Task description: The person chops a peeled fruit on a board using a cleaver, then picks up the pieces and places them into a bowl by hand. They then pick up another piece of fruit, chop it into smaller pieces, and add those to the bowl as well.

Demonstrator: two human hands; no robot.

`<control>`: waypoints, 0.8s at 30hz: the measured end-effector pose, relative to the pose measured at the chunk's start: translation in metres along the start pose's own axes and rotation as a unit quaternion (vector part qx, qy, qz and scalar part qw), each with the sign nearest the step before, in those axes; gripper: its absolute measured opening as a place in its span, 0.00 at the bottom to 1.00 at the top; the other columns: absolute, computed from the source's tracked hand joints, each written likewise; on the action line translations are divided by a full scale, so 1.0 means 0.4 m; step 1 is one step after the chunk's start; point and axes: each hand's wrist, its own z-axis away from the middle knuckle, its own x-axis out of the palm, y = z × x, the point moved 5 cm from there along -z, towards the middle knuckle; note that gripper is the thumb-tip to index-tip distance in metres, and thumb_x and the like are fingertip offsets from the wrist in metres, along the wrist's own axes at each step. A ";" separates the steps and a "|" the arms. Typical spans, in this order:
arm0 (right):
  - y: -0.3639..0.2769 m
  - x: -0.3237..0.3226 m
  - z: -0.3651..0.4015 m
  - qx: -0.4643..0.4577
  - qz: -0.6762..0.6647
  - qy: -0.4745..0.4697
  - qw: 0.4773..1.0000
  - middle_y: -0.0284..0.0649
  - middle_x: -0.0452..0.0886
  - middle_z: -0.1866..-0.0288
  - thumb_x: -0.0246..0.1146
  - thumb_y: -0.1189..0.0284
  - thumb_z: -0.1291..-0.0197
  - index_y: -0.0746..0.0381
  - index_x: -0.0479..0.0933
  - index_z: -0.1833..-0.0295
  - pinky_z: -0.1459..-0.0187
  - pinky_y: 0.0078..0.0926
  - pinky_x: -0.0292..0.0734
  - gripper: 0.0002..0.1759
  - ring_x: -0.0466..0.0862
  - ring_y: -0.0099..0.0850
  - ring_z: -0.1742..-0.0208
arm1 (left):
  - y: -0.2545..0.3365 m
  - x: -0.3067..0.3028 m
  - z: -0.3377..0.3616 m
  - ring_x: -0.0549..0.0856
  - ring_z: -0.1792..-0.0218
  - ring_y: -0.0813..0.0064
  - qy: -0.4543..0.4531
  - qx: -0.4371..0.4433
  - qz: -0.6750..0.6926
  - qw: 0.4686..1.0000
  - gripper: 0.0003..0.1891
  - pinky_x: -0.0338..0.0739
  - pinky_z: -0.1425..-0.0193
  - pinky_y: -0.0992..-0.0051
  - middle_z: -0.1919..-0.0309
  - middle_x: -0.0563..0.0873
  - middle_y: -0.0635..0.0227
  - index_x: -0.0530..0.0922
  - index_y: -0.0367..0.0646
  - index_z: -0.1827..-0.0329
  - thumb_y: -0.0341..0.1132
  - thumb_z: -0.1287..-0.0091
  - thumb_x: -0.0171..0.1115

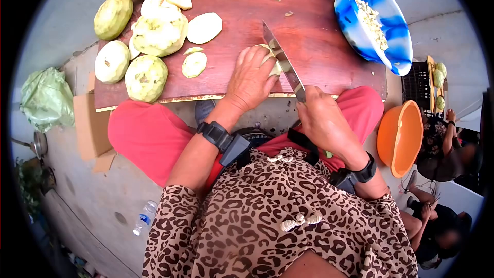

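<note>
Pressing down with the left fingers (256,59), curled over a pale piece (274,67) near the front edge of the red board (319,41) across the lap. Gripping the knife (280,54) with the right fingers (312,100) wrapped tight on its handle, blade against that piece. Farther left, whole peeled fruits (154,33); right, a blue bowl (399,36) of cut bits.

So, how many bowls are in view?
2: a blue-and-white bowl on the wooden board's right end, and an orange bowl below it in the picture. Others may be hidden.
</note>
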 end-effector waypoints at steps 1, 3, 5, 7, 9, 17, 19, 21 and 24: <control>0.004 -0.008 0.002 -0.001 -0.002 -0.008 1.000 0.66 0.77 0.64 0.59 0.79 0.41 0.73 0.67 0.61 0.60 0.51 0.78 0.09 0.81 0.63 0.62 | 0.008 -0.001 -0.004 0.70 0.35 0.50 -0.004 -0.002 0.001 1.000 0.21 0.62 0.28 0.53 0.41 0.75 0.53 0.77 0.37 0.46 0.35 0.42 0.68; 0.008 -0.002 -0.009 -0.009 0.002 -0.012 1.000 0.66 0.77 0.64 0.58 0.79 0.40 0.73 0.67 0.61 0.60 0.51 0.78 0.08 0.81 0.63 0.62 | 0.007 0.000 -0.004 0.70 0.34 0.50 -0.004 -0.001 0.003 1.000 0.22 0.62 0.28 0.53 0.41 0.75 0.53 0.77 0.37 0.46 0.35 0.43 0.68; 0.024 0.015 -0.031 -0.016 0.000 0.006 1.000 0.65 0.77 0.64 0.58 0.79 0.39 0.72 0.67 0.60 0.60 0.50 0.78 0.08 0.81 0.62 0.63 | 0.009 0.002 -0.004 0.70 0.34 0.49 0.000 0.002 0.005 1.000 0.23 0.62 0.27 0.52 0.41 0.75 0.52 0.76 0.37 0.45 0.35 0.43 0.68; 0.044 0.061 -0.072 -0.021 -0.009 0.048 0.999 0.64 0.78 0.64 0.58 0.78 0.38 0.71 0.67 0.59 0.61 0.50 0.78 0.08 0.81 0.62 0.63 | 0.011 0.000 -0.003 0.70 0.34 0.49 -0.004 -0.003 -0.001 1.000 0.24 0.61 0.27 0.52 0.40 0.74 0.52 0.76 0.37 0.44 0.34 0.43 0.68; 0.041 0.078 -0.100 -0.005 0.004 0.066 0.998 0.63 0.78 0.64 0.58 0.78 0.37 0.70 0.67 0.59 0.62 0.51 0.78 0.08 0.81 0.62 0.63 | 0.012 0.000 -0.002 0.69 0.33 0.48 -0.009 -0.004 -0.003 1.000 0.24 0.60 0.26 0.51 0.40 0.74 0.52 0.75 0.37 0.43 0.34 0.43 0.68; 0.076 0.084 -0.096 -0.038 -0.034 0.097 0.994 0.65 0.76 0.62 0.59 0.76 0.35 0.70 0.66 0.60 0.62 0.53 0.76 0.09 0.80 0.63 0.64 | 0.006 -0.004 0.005 0.69 0.34 0.48 0.015 0.002 0.012 1.000 0.24 0.62 0.27 0.52 0.40 0.73 0.51 0.75 0.36 0.44 0.34 0.42 0.68; 0.051 0.063 -0.075 -0.045 -0.036 0.098 0.994 0.66 0.76 0.63 0.59 0.76 0.35 0.71 0.66 0.60 0.63 0.53 0.75 0.10 0.79 0.64 0.64 | 0.003 -0.007 0.007 0.70 0.35 0.48 0.019 -0.011 0.019 1.000 0.23 0.64 0.29 0.53 0.41 0.73 0.51 0.75 0.36 0.45 0.34 0.43 0.68; 0.030 0.045 -0.058 -0.051 -0.028 0.084 0.995 0.65 0.76 0.63 0.59 0.77 0.35 0.71 0.66 0.60 0.62 0.53 0.75 0.09 0.79 0.64 0.64 | 0.003 -0.009 0.006 0.71 0.36 0.48 0.021 -0.016 0.021 0.999 0.23 0.65 0.30 0.54 0.42 0.73 0.51 0.75 0.36 0.45 0.34 0.43 0.69; 0.019 0.034 -0.038 -0.046 -0.027 0.058 0.997 0.65 0.76 0.63 0.59 0.78 0.36 0.71 0.66 0.61 0.61 0.52 0.75 0.09 0.79 0.64 0.63 | 0.003 -0.010 0.006 0.71 0.38 0.48 0.020 -0.012 0.018 1.000 0.22 0.66 0.32 0.54 0.43 0.74 0.52 0.75 0.35 0.46 0.33 0.43 0.69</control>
